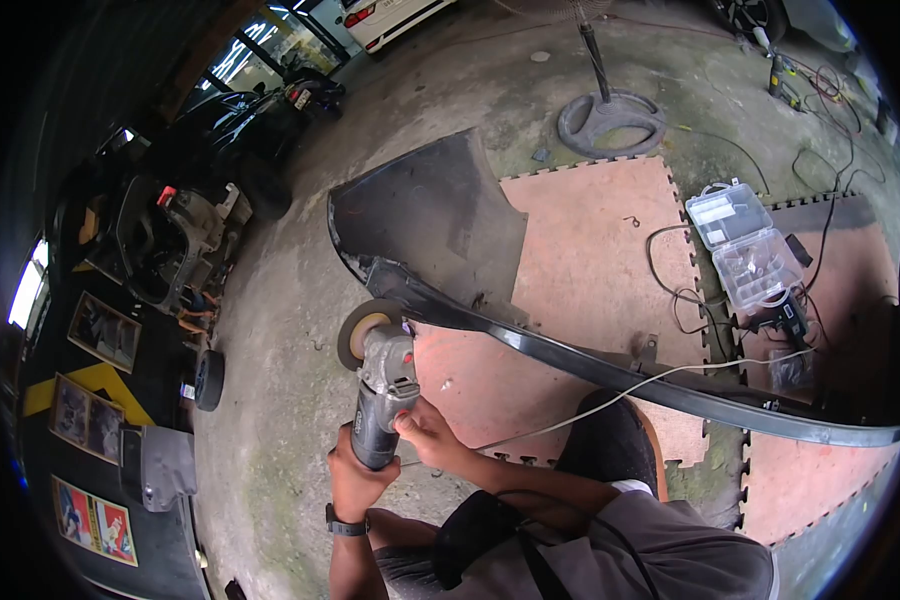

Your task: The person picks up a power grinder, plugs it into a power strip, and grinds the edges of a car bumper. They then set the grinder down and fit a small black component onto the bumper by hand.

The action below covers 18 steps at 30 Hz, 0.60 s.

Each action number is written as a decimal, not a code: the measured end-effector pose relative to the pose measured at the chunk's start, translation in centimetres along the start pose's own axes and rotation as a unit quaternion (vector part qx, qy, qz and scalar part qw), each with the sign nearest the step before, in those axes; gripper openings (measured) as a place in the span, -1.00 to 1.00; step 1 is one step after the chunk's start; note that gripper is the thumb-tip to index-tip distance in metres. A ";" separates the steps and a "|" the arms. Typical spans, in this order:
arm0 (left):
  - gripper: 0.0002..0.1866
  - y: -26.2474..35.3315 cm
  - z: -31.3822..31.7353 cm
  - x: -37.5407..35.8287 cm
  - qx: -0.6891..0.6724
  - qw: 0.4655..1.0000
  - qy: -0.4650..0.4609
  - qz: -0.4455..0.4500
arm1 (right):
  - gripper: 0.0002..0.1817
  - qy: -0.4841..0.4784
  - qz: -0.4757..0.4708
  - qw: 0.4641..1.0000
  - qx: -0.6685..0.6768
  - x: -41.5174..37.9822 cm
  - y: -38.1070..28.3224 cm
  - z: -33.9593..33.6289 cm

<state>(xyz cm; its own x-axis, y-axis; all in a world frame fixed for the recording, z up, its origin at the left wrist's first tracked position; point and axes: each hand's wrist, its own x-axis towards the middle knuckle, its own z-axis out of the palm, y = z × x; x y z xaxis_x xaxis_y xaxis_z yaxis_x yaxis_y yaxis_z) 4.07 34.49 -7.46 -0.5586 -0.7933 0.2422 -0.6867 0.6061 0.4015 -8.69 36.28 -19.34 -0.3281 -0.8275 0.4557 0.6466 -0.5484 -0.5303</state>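
Observation:
An angle grinder (378, 400) with a round disc (365, 333) is held out in front of me. My left hand (360, 472), with a watch at the wrist, is wrapped round the rear of its body. My right hand (432, 432) grips the same tool from the right side, thumb on the housing. The disc sits close to the left corner of a dark curved car panel (430, 205); whether they touch I cannot tell. The panel's long black edge strip (590, 370) runs down to the right across pink foam mats (610, 240).
A clear plastic case (755, 265) lies open on the right mats, near cables and another tool. A pale cord (570, 415) crosses the mats. Behind the panel stands a round fan base (610, 122). Vehicle parts and a wheel (209, 380) are at left.

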 end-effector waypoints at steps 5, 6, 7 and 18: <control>-0.36 -0.5 0.6 -0.2 0.006 1.000 -0.017 -0.005 | -0.44 0.029 0.013 0.999 -0.022 -0.8 0.2 -0.4; -0.37 -0.7 1.1 -0.3 0.000 1.000 -0.026 -0.008 | -0.44 0.043 0.026 0.999 -0.018 -1.4 0.3 -0.7; -0.37 -0.9 1.6 -0.5 -0.002 1.000 -0.026 -0.009 | -0.44 0.043 0.028 0.999 -0.019 -2.0 0.8 -1.4; -0.38 -0.1 1.0 -0.3 -0.011 1.000 -0.005 -0.005 | -0.49 0.013 0.024 0.999 -0.047 -1.2 1.0 -1.2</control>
<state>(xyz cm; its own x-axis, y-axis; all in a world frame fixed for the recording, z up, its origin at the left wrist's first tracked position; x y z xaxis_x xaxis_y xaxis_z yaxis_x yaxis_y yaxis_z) 3.89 34.75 -8.44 -0.5564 -0.7989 0.2285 -0.6826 0.5963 0.4224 -8.48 36.62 -21.30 -0.3170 -0.8554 0.4096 0.5949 -0.5157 -0.6166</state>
